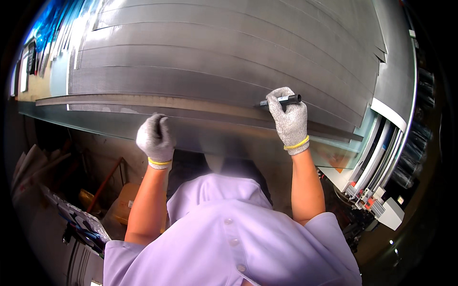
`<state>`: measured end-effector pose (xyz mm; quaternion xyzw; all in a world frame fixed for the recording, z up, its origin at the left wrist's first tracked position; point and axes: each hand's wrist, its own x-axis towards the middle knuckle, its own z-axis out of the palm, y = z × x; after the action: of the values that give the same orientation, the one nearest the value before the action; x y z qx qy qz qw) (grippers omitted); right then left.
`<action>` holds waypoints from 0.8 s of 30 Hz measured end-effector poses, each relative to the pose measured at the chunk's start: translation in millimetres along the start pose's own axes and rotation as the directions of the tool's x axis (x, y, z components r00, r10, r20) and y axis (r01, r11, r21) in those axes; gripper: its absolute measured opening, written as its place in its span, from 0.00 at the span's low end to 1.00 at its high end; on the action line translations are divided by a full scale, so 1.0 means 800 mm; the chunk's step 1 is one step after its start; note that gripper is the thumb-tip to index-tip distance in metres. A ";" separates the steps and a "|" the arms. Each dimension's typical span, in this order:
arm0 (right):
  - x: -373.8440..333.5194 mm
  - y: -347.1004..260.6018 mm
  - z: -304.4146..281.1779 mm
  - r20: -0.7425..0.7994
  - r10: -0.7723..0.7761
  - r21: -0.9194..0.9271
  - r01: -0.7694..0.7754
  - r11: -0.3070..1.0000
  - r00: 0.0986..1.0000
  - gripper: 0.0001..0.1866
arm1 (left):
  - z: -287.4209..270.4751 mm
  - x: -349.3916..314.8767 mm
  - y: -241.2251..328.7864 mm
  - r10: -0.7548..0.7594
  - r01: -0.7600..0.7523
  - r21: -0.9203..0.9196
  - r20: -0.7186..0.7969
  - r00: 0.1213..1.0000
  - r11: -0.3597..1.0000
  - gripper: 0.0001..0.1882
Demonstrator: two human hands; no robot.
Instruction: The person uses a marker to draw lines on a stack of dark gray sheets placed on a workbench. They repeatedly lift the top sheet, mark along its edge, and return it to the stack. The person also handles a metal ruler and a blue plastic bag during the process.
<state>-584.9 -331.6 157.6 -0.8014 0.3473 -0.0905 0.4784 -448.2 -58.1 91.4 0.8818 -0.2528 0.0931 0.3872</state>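
Observation:
My right hand (292,125), in a light grey knit glove with a yellow cuff, grips a black marker (289,100). The marker lies almost level, its narrow end pointing left over the grey metal sheet (210,64). My left hand (151,139) wears a matching glove, its fingertips darkened. Its fingers are curled closed at the near edge of the table; whatever they may hold is hidden. Just beyond the left hand, a long, narrow brownish-grey strip (143,101) runs along the near side of the sheet.
Beneath the sheet, the table's glass edge (86,125) shows. At the right stands a white and silver rail mechanism (379,155). Blue film (47,21) and thin strips lie at the far left. Below the table at left are an orange-yellow container (128,202) and a red bar (106,183).

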 end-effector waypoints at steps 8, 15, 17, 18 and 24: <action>-0.009 0.024 -0.027 0.155 0.100 0.481 -0.164 0.861 0.983 0.04 | 0.047 -0.036 0.094 0.166 -0.184 0.098 0.161 0.973 0.978 0.25; 0.009 -0.007 0.024 0.199 -0.082 0.483 -0.025 0.876 0.977 0.05 | 0.048 -0.034 0.091 0.204 -0.247 0.198 0.214 0.955 0.949 0.23; 0.019 -0.030 0.049 0.126 -0.134 0.411 0.071 0.909 0.983 0.05 | 0.046 -0.033 0.090 0.198 -0.247 0.188 0.243 0.949 0.951 0.22; 0.022 -0.041 0.059 0.110 -0.186 0.433 0.121 0.893 0.976 0.05 | 0.045 -0.032 0.091 0.189 -0.238 0.181 0.251 0.949 0.954 0.22; 0.033 -0.047 0.098 0.229 -0.188 0.419 0.078 0.905 0.955 0.06 | 0.044 -0.033 0.088 0.194 -0.237 0.160 0.243 0.950 0.958 0.19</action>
<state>-510.0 -282.3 142.3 -0.7116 0.1981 -0.0858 0.6686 -508.2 -114.7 102.6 0.8860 -0.3804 0.0579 0.2589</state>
